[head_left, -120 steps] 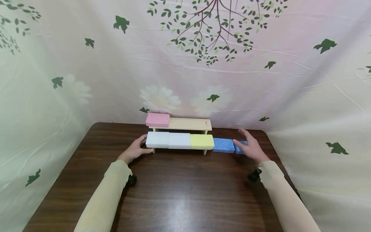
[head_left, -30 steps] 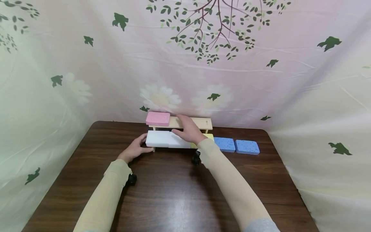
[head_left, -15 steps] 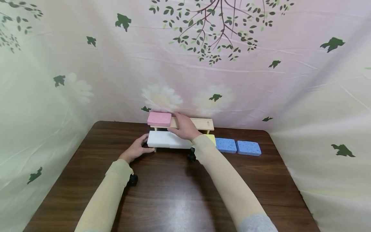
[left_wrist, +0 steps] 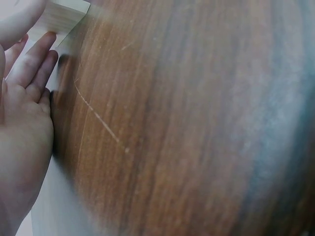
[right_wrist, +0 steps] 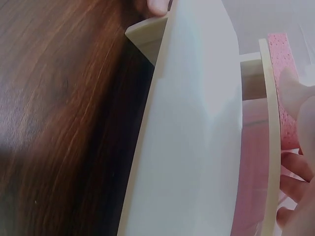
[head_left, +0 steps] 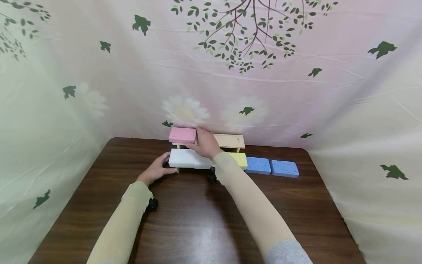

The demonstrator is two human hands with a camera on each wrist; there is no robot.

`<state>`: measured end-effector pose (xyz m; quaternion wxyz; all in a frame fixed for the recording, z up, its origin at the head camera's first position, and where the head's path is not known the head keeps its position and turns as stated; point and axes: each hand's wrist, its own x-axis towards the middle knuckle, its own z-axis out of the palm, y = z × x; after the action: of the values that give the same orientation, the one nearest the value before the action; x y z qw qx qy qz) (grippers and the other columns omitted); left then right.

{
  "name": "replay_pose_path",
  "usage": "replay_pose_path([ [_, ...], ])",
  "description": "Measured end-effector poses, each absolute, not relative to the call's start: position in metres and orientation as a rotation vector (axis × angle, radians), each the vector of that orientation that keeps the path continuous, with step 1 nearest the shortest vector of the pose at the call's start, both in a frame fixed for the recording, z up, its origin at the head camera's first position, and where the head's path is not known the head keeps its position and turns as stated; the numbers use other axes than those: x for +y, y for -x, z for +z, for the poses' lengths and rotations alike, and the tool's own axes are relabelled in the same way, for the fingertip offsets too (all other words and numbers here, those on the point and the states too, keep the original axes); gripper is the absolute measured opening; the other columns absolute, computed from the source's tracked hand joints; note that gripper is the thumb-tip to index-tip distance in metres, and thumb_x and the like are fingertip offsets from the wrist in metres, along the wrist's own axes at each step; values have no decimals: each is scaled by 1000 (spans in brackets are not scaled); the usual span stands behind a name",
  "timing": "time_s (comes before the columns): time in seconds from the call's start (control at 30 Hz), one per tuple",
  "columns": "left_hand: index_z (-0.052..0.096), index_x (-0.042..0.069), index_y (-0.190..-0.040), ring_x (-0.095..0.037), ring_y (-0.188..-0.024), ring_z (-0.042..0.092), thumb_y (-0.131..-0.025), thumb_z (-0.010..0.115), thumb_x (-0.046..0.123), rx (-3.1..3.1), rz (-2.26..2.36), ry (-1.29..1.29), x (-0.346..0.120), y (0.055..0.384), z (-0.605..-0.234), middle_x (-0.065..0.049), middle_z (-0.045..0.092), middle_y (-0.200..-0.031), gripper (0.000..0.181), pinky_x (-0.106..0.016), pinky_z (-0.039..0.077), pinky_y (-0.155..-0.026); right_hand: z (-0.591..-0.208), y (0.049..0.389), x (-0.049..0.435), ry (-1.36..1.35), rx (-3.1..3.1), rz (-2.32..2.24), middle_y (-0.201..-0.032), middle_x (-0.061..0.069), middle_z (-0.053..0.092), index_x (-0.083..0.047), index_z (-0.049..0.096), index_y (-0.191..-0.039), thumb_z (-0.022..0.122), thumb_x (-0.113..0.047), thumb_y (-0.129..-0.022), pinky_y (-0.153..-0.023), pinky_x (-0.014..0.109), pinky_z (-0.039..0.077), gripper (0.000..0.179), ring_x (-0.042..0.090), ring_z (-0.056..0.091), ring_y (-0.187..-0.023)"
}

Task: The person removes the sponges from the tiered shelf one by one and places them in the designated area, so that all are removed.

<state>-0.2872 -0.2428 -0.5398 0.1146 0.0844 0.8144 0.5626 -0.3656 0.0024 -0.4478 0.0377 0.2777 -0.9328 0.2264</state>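
Note:
In the head view my right hand reaches over the front row to the pink sponge at the left end of the raised back wooden shelf. In the right wrist view the thumb lies on the sponge's front face, with the other fingers by its near end. My left hand holds the left end of the lower front shelf, thumb in front and fingers behind. The left wrist view has its fingers at a wooden leg. White sponges and a yellow sponge line the front shelf.
Two blue sponges lie in line on the brown table, just right of the front shelf. A patterned cloth hangs close behind the back shelf and along both sides.
My right hand has left the blue sponges, crossed leftward over the front row and come to the pink sponge. My left hand has stayed at the front shelf's end.

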Motion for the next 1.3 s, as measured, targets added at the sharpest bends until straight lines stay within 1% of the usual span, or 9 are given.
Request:
replay_pose_path([
  [0.1, 31, 11, -164, -37, -151, 38, -93, 83, 16, 2394, 1655, -249, -246, 293, -552, -18, 43, -163, 89, -63, 22, -124, -451, 367, 0, -835, -2860, 709, -136, 7, 65, -5, 48, -151, 78, -45, -96, -109, 40, 47, 74, 23, 60, -125],
  [0.2, 33, 12, -163, -36, -150, 39, -92, 83, 16, 2404, 1651, -245, -245, 293, -552, -17, 45, -162, 87, -62, 23, -124, -451, 367, -1, -804, -2856, 703, -136, 7, 65, -6, 49, -149, 78, -43, -95, -110, 42, 46, 72, 23, 59, -127],
  [0.37, 33, 11, -163, -37, -150, 39, -93, 83, 16, 2415, 1637, -246, -243, 293, -552, -18, 44, -163, 86, -63, 24, -124, -449, 364, -2, -715, -2859, 713, -136, 6, 65, -7, 53, -146, 80, -42, -94, -110, 45, 45, 68, 24, 59, -126],
  [0.57, 34, 13, -163, -36, -152, 38, -91, 84, 17, 2409, 1645, -225, -243, 293, -555, -16, 44, -163, 87, -62, 22, -124, -453, 364, -4, -677, -2878, 733, -136, 5, 65, -8, 53, -144, 81, -44, -93, -114, 44, 41, 68, 23, 58, -128],
  [0.8, 29, 12, -166, -38, -153, 34, -93, 82, 15, 2390, 1652, -226, -241, 296, -557, -19, 42, -164, 90, -65, 19, -125, -453, 364, -2, -668, -2868, 759, -133, 6, 65, -8, 54, -142, 81, -39, -94, -113, 45, 42, 63, 24, 60, -124],
  [0.93, 29, 9, -165, -40, -154, 33, -93, 81, 11, 2385, 1639, -202, -242, 295, -552, -21, 40, -165, 88, -65, 18, -125, -451, 363, 0, -664, -2881, 825, -140, 9, 62, -5, 51, -148, 80, -38, -95, -114, 43, 43, 69, 26, 59, -128],
  [1.1, 31, 5, -163, -41, -152, 34, -93, 80, 6, 2364, 1643, -192, -239, 287, -534, -23, 40, -164, 86, -65, 20, -124, -449, 362, 2, -659, -2891, 940, -148, 14, 56, -3, 43, -155, 81, -34, -95, -114, 43, 45, 77, 29, 55, -135],
  [1.2, 30, 4, -163, -42, -152, 34, -93, 80, 6, 2362, 1659, -197, -236, 281, -525, -24, 39, -164, 86, -66, 19, -124, -448, 361, 4, -662, -2880, 996, -150, 16, 55, -2, 42, -156, 81, -32, -95, -115, 44, 43, 79, 29, 53, -137],
  [1.3, 30, 4, -164, -42, -153, 32, -93, 80, 8, 2371, 1661, -195, -236, 279, -524, -24, 38, -165, 86, -66, 18, -124, -448, 361, 7, -663, -2867, 1022, -152, 16, 54, -1, 42, -157, 81, -32, -95, -116, 44, 42, 79, 30, 52, -139],
])
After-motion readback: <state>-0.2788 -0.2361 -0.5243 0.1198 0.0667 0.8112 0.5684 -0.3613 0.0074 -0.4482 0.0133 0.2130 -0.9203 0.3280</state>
